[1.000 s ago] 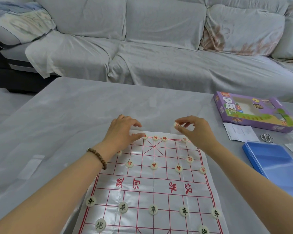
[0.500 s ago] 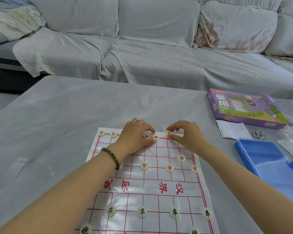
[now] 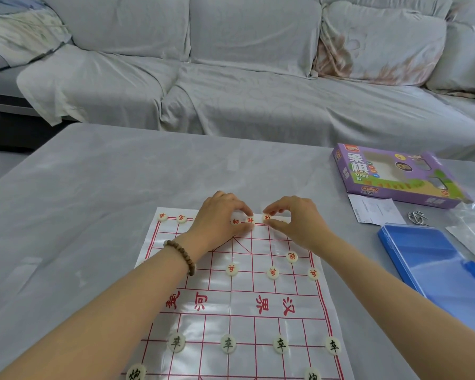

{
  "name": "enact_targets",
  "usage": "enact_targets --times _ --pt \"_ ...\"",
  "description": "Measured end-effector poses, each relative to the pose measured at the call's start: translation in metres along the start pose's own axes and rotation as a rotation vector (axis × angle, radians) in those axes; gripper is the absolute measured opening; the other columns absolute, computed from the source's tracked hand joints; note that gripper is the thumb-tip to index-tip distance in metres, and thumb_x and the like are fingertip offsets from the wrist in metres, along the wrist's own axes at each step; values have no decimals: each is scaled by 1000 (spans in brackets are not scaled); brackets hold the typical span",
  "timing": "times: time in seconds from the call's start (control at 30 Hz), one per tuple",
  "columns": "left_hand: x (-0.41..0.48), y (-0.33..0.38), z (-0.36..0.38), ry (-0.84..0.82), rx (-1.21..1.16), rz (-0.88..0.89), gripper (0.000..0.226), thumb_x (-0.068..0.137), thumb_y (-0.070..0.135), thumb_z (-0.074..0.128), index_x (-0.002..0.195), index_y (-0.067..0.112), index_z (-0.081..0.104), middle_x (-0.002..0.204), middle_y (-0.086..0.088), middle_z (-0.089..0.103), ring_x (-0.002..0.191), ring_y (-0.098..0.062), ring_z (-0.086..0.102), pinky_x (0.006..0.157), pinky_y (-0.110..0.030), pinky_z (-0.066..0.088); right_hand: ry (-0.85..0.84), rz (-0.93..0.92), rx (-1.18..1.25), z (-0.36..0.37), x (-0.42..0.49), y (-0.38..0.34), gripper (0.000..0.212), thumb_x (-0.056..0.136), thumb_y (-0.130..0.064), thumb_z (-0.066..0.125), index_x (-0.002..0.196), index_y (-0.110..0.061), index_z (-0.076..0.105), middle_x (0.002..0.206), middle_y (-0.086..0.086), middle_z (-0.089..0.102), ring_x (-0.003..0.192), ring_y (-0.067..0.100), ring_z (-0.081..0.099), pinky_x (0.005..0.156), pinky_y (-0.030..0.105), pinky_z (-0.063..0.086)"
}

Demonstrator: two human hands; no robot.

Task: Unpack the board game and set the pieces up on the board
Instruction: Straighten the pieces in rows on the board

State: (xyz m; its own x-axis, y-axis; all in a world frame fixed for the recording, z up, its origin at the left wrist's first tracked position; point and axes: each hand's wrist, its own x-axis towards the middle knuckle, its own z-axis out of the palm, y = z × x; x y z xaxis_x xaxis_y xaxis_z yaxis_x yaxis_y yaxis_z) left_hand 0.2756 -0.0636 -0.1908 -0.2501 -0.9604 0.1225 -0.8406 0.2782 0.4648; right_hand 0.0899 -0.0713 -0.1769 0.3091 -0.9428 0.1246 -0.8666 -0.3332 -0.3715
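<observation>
Head view: a grey-covered sofa (image 3: 231,78) fills the top of the frame, and a table (image 3: 93,187) under a grey cloth takes up the rest. The board (image 3: 231,311), a shiny white sheet with a red grid, lies flat at lower centre. A blue case (image 3: 428,270) sits just beside its right edge. A purple box (image 3: 390,174) lies at upper right, with a paper slip (image 3: 376,209) below it.

Both arms reach up the frame to the board's far edge. The left hand (image 3: 220,215) has its fingers curled down over the top row, thumb and forefinger narrowed onto the left piece (image 3: 250,220) at the middle of that row. The right hand (image 3: 296,220) pinches the right piece (image 3: 266,217) just beside it, between thumb and forefinger. The two pieces sit close together and the two hands nearly meet above them.

Above the far edge the cloth is bare up to the sofa, and bare cloth also runs wide to the left of the board. To the right, the slip and the case crowd the margin.

Two red pieces (image 3: 181,217) stand at the row's left end. Four black pieces (image 3: 228,343) line a row low in the frame.
</observation>
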Motion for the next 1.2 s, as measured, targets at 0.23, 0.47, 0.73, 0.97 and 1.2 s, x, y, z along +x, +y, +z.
enact_targets --times 0.23,0.47,0.73,0.97,1.2 --pt "-1 -1 -6 26 -7 -4 27 85 42 62 109 31 64 117 9 58 112 -11 41 88 -22 28 -1 3 1 3 1 -2 21 82 -39 66 102 -30 69 99 -12 66 86 1 48 95 30 38" --pt "-4 -16 -18 110 -30 -72 24 87 41 60 108 29 63 116 9 59 112 -11 44 91 -24 31 -31 -11 -14 18 6 -19 24 82 -42 65 103 -30 68 99 -10 65 96 8 53 91 26 30" --pt "-8 -13 -16 100 -59 -42 25 87 40 60 109 28 63 112 10 60 109 -10 45 89 -22 30 28 -4 91 7 2 -14 24 84 -40 64 104 -28 68 92 -13 63 87 4 54 90 28 43" --pt "-1 13 -3 41 -58 14 25 85 41 62 108 30 64 108 11 60 104 -9 44 86 -23 32 174 75 149 -12 -8 15 11 86 -30 63 93 -25 69 83 -16 59 80 3 55 86 31 48" --pt "8 32 11 0 10 14 28 86 41 62 112 31 64 111 7 60 105 -12 44 84 -23 32 162 71 162 -12 -13 23 11 86 -27 63 95 -25 70 85 -16 60 82 5 56 86 31 48"
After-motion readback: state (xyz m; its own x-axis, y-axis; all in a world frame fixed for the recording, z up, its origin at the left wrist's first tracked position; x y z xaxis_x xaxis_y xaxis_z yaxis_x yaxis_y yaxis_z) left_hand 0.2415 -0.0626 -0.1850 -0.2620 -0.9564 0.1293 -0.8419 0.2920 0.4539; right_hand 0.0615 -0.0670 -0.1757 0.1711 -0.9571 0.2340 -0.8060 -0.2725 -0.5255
